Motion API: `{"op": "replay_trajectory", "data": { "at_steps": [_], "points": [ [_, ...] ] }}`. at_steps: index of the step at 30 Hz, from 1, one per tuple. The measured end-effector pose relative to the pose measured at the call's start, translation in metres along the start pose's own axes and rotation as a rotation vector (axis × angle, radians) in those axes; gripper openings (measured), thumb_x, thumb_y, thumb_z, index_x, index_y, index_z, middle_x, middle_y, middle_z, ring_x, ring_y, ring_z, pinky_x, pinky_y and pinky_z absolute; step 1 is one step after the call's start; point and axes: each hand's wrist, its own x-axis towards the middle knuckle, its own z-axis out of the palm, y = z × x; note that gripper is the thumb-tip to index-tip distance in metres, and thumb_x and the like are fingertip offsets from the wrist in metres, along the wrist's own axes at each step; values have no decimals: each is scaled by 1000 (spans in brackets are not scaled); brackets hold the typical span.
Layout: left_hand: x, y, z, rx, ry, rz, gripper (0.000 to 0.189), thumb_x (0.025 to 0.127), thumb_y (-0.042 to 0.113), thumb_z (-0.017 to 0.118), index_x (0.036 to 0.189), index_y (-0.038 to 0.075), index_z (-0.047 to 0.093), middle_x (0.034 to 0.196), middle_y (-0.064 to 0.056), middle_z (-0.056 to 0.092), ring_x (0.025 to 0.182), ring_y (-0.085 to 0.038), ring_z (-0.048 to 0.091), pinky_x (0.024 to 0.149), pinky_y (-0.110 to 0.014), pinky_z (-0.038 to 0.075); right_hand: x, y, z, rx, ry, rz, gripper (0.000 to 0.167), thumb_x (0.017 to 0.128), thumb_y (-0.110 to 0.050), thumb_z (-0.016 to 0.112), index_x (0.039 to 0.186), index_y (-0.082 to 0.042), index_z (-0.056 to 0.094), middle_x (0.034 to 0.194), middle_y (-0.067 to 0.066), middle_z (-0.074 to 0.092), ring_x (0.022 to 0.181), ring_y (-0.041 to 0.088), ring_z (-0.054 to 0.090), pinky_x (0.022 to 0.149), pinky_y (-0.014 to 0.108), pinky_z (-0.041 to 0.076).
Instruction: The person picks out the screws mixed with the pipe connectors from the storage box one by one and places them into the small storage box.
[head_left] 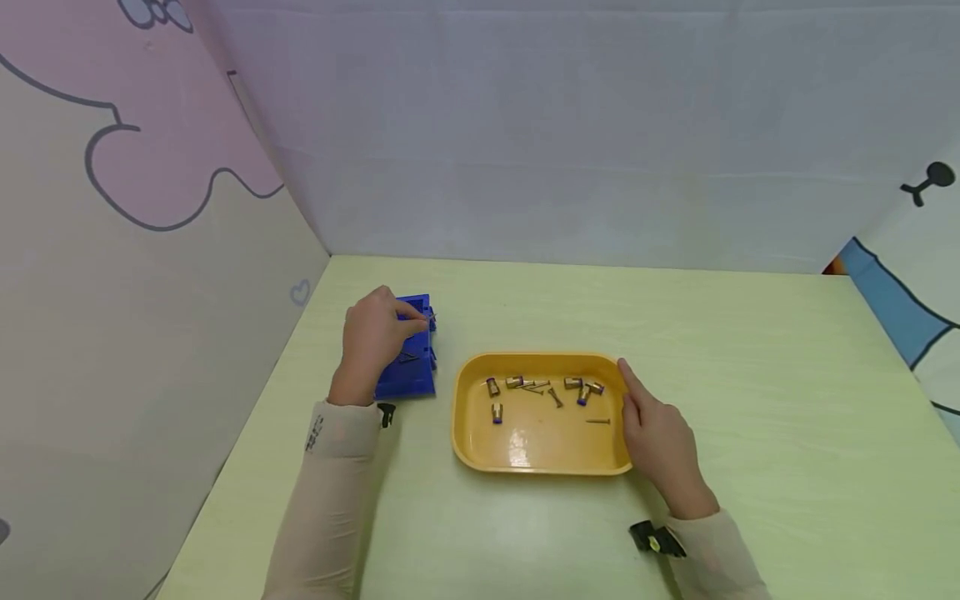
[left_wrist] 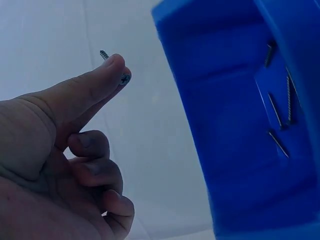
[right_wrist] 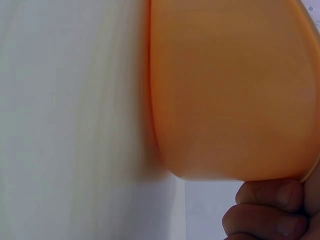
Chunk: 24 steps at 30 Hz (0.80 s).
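Between thumb and index finger my left hand (head_left: 369, 337) pinches a screw (left_wrist: 125, 79), its cross-slotted head and threaded tip sticking out on either side. That hand is over the blue bin (head_left: 405, 385) in the head view. Several screws (left_wrist: 276, 111) lie inside the bin. My right hand (head_left: 663, 442) grips the right end of the yellow tray (head_left: 540, 458), with the thumb at the rim and curled fingers (right_wrist: 265, 220) against the outer wall. In the tray are several brass fittings (head_left: 497, 413) with blue ends and several loose screws (head_left: 597, 421).
The pale green table (head_left: 735, 350) carries the bin at left and the tray at centre. A white cloth wall (head_left: 570, 142) rises behind the table, and a printed panel (head_left: 180, 275) stands along its left side.
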Motion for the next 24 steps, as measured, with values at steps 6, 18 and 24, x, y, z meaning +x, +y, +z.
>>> {"op": "replay_trajectory", "data": {
  "at_steps": [6, 18, 24],
  "points": [
    [-1, -23, 6, 98, -21, -76, 16, 87, 33, 78, 94, 19, 83, 103, -6, 61, 95, -27, 58, 88, -53, 40, 0, 1, 0, -7, 4, -4, 49, 108, -20, 35, 157, -19, 34, 50, 2, 40, 42, 16, 33, 42, 30, 30],
    [-1, -40, 13, 144, -33, -44, 23, 80, 34, 84, 100, 22, 83, 160, -7, 34, 146, -40, 25, 115, -67, -6, 1, 0, 1, -5, -2, -2, 50, 107, -20, 37, 157, -18, 35, 50, 1, 40, 41, 17, 34, 42, 30, 30],
    [2, -25, 12, 36, -67, 182, 25, 80, 42, 82, 99, 26, 82, 166, -1, 20, 153, -34, 5, 115, -65, -10, 0, 0, 0, -10, -11, 7, 49, 108, -22, 35, 157, -20, 33, 50, 1, 41, 42, 17, 35, 42, 31, 30]
  ]
}}
